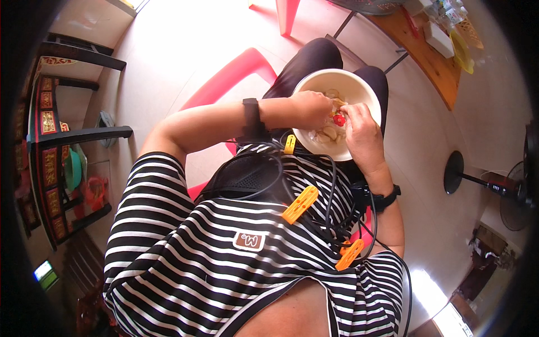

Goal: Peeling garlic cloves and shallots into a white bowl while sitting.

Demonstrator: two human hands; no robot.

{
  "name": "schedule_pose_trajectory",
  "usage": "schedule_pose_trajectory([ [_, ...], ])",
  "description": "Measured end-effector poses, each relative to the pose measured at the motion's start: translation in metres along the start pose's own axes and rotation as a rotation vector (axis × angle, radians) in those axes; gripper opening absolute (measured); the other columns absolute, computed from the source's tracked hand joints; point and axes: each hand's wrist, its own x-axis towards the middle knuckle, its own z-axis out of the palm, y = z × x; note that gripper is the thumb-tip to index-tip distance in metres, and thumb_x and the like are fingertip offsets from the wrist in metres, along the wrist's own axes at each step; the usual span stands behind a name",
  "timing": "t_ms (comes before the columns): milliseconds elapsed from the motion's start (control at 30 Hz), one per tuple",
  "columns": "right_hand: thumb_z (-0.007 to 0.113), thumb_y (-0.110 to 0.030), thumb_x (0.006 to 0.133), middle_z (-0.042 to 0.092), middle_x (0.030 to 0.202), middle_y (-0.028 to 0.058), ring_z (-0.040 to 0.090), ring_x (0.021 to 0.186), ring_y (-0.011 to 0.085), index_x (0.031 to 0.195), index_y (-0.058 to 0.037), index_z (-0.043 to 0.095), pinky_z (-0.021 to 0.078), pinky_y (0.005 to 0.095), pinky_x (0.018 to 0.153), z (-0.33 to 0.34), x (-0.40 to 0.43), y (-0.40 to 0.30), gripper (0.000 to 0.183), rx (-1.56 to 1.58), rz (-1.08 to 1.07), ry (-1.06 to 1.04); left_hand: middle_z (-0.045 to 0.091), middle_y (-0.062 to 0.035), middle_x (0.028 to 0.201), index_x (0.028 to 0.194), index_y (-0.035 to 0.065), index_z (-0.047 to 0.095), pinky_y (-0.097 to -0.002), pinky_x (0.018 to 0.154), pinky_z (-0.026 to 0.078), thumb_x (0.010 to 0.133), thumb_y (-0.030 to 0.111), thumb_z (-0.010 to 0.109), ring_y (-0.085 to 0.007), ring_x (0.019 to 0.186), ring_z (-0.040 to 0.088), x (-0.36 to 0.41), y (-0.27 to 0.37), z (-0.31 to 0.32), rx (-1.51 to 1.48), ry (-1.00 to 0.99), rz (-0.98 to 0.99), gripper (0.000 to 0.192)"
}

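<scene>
A cream round bowl (pixel 370 90) rests on the person's lap, between black-clad thighs. Inside lie several pale, yellowish pieces (pixel 327 134), some thin and rounded; their kind is unclear. My left hand (pixel 313 110) reaches over the bowl's left side, fingers curled down and bunched; what they hold is hidden. From the right, my right hand (pixel 363 128) bends over the rim, its thumb and fingertips pinched at a small red flower-shaped piece (pixel 339 120). The two hands' fingertips are close together above the pale pieces. Both wrists wear black bands.
Black cables (pixel 332 181) with orange clips (pixel 300 205) hang across the striped shirt. A pink plastic chair (pixel 229 78) is beside the legs. A wooden table (pixel 438 78) with containers stands at upper right, a fan (pixel 454 172) at right, dark wooden furniture (pixel 80 137) at left.
</scene>
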Motion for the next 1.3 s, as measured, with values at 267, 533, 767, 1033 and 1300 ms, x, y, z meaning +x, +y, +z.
schedule_pose_trajectory([
  [267,0.056,0.002,0.09,0.064,0.103,0.0192,0.064,0.09,0.0353,0.108,0.0013,0.061,0.0524,0.0371,0.081,0.001,0.002,0.001,0.019,0.124,0.038,0.069,0.069,-0.0101,0.085,0.1,-0.005,0.063,-0.0278,0.067,0.055,0.086,0.017,0.073,-0.014,0.075,0.068,-0.009,-0.017,-0.015,-0.731,-0.013,-0.125,0.028],
  [533,0.065,-0.008,0.089,0.068,0.091,0.0183,0.067,0.082,0.0362,0.1,0.0009,0.061,0.0534,0.0396,0.074,0.006,0.001,-0.003,0.016,0.308,0.148,-0.095,0.065,-0.0107,0.103,0.11,-0.0085,0.059,-0.0239,0.085,0.056,0.095,0.012,0.061,-0.0139,0.091,0.068,-0.023,-0.018,-0.009,-1.311,-0.122,-0.195,0.026],
  [767,0.062,-0.005,0.092,0.069,0.086,0.0167,0.07,0.072,0.0244,0.1,0.0022,0.06,0.054,0.0336,0.064,0.007,0.002,0.001,0.012,0.559,0.287,-0.082,0.062,-0.0148,0.11,0.116,-0.0107,0.054,-0.0259,0.094,0.054,0.098,0.005,0.052,-0.0189,0.105,0.065,-0.023,-0.021,-0.006,-1.473,-0.111,-0.138,0.025],
  [1033,0.056,-0.007,0.097,0.067,0.082,0.0078,0.067,0.066,0.0109,0.1,0.0027,0.06,0.0542,0.0222,0.057,-0.008,0.007,0.0,0.011,0.915,0.512,-0.146,0.061,-0.0131,0.116,0.121,-0.009,0.053,-0.031,0.103,0.048,0.095,0.013,0.063,-0.0185,0.111,0.061,-0.022,-0.017,-0.005,-1.644,-0.121,-0.032,0.035],
  [1300,0.055,-0.006,0.098,0.066,0.085,0.0063,0.065,0.067,0.0089,0.105,0.0026,0.06,0.0523,0.0217,0.057,-0.007,0.005,-0.003,0.013,0.832,0.482,-0.108,0.059,-0.0128,0.124,0.128,-0.0072,0.051,-0.0321,0.105,0.046,0.098,0.016,0.059,-0.0192,0.114,0.06,-0.024,-0.015,-0.012,-1.641,-0.188,-0.051,0.039],
])
